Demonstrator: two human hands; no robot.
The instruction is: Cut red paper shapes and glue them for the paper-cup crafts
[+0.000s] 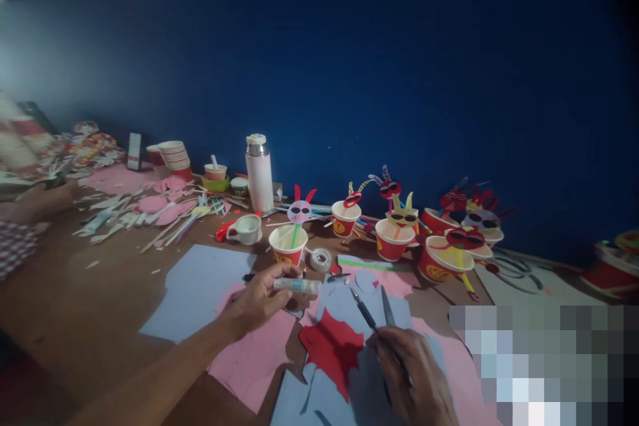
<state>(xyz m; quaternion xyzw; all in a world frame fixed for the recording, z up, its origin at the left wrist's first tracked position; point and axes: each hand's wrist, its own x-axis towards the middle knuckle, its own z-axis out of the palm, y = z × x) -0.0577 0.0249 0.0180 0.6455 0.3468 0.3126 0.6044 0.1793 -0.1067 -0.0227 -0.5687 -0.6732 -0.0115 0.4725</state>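
Observation:
My left hand (262,303) is closed around a small clear tube with a pale label (298,286), which looks like a glue bottle, lying nearly level above the papers. In my right hand (412,373) are a black pen (364,309), tip pointing up and away, and a pair of scissors, whose blade (387,308) sticks up beside it. Between the hands a red paper cutout with a jagged edge (332,349) rests on pale blue paper (364,386). Pink paper (254,366) lies under my left forearm. A paper cup with a rabbit-faced figure (288,244) stands just beyond my left hand.
Several decorated paper cups (394,239) line the back right. A white flask (259,176), a grey mug (245,230) and a tape roll (320,259) stand nearer the middle. Paper scraps (150,210) cover the left, beside another person's hand (50,196). The blue wall (319,66) closes the back.

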